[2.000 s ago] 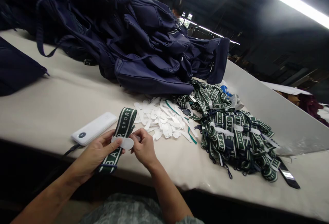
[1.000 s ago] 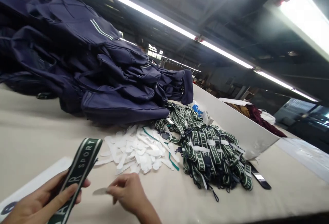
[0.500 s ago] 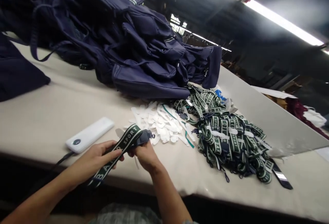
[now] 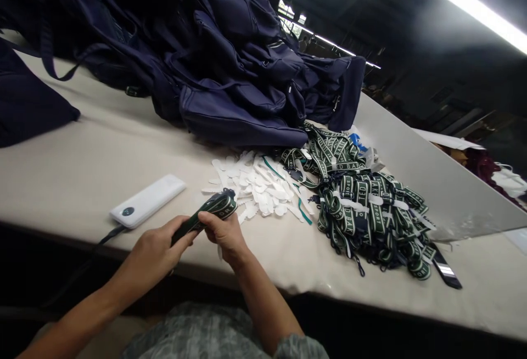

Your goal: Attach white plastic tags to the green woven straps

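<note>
- Since half a second ago, the green strap (image 4: 222, 205) you hold has turned from flat and face-up to a folded bundle seen mostly along its edge.
- Your left hand (image 4: 158, 246) is closed around the near end, fingers and thumb pinching it; your right hand (image 4: 224, 235) grips the far end, thumb on top.
- You have the strap over the table's front edge: dark green with white border lines, the letters "OR" readable at its tip. A pale sliver (image 4: 219, 253) hangs under your right hand.
- Just beyond your hands lies a loose pile of white tabs (image 4: 259, 183); to their left, a white power bank (image 4: 150, 200) with a dark round mark and a black cable (image 4: 111, 234).
- To your right, the heap of matching straps (image 4: 370, 216), some wrapped with white tabs, shows "TED", "BAK" and "SPOR".
- Farther back, navy bags (image 4: 242, 112) are piled up, their insides hidden from you.
</note>
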`<state>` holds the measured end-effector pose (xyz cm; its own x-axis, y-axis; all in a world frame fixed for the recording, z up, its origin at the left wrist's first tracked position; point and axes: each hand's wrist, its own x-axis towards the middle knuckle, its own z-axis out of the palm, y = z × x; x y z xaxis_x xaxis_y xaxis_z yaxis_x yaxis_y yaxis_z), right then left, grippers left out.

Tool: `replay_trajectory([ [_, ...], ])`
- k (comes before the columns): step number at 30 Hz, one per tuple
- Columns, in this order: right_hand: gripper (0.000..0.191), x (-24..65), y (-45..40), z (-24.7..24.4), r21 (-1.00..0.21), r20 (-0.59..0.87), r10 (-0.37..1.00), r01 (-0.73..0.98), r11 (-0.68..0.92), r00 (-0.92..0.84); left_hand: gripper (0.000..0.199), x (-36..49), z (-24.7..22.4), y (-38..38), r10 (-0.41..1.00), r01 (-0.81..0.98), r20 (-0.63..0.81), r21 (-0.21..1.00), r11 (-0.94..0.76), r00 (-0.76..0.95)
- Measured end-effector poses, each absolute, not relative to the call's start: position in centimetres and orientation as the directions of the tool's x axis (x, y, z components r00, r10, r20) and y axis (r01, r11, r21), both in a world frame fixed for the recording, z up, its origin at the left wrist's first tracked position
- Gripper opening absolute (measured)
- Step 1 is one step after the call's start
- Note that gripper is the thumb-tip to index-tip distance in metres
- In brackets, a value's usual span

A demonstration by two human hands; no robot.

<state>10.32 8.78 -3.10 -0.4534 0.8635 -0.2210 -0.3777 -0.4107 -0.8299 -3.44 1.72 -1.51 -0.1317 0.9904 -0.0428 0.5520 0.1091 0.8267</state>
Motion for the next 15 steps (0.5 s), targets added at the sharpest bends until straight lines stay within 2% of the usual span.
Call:
replay_trajectory([
  [2, 0.035, 10.8, 9.0, -3.3, -0.846, -0.219, 0.835, -0.329, -0.420, -0.505, 0.040, -3.9, -1.4, 1.6, 0.959, 0.202, -0.284, 0.939, 0.280, -0.007],
  [4, 0.034, 11.3, 9.2, -3.6, -0.849, -0.222, 0.801, -0.294, -0.439, -0.556, 0.046, -4.5, -1.3, 1.3, 0.894, -0.072, -0.422, 0.897, 0.436, 0.151],
  [5, 0.035, 11.5, 9.3, -3.7, -0.852, -0.218, 0.788, -0.282, -0.441, -0.575, 0.049, -4.8, -1.3, 1.0, 0.870, -0.128, -0.453, 0.868, 0.480, 0.195],
  [6, 0.036, 11.5, 9.4, -4.0, -0.858, -0.208, 0.782, -0.274, -0.435, -0.588, 0.052, -5.0, -1.5, 0.8, 0.861, -0.133, -0.463, 0.859, 0.494, 0.211],
  [8, 0.038, 11.5, 9.5, -4.5, -0.874, -0.188, 0.779, -0.260, -0.410, -0.598, 0.060, -5.0, -2.0, 0.3, 0.887, -0.035, -0.437, 0.894, 0.446, 0.149],
  [12, 0.046, 10.8, 9.3, -5.7, -0.867, -0.213, 0.792, -0.264, -0.424, -0.571, 0.068, -3.6, -3.6, -0.5, 0.951, 0.264, -0.246, 0.920, 0.289, -0.184],
  [15, 0.050, 10.9, 9.1, -6.2, -0.856, -0.216, 0.779, -0.269, -0.441, -0.588, 0.070, -2.4, -4.3, -0.9, 0.937, 0.192, -0.227, 0.940, 0.282, -0.266],
])
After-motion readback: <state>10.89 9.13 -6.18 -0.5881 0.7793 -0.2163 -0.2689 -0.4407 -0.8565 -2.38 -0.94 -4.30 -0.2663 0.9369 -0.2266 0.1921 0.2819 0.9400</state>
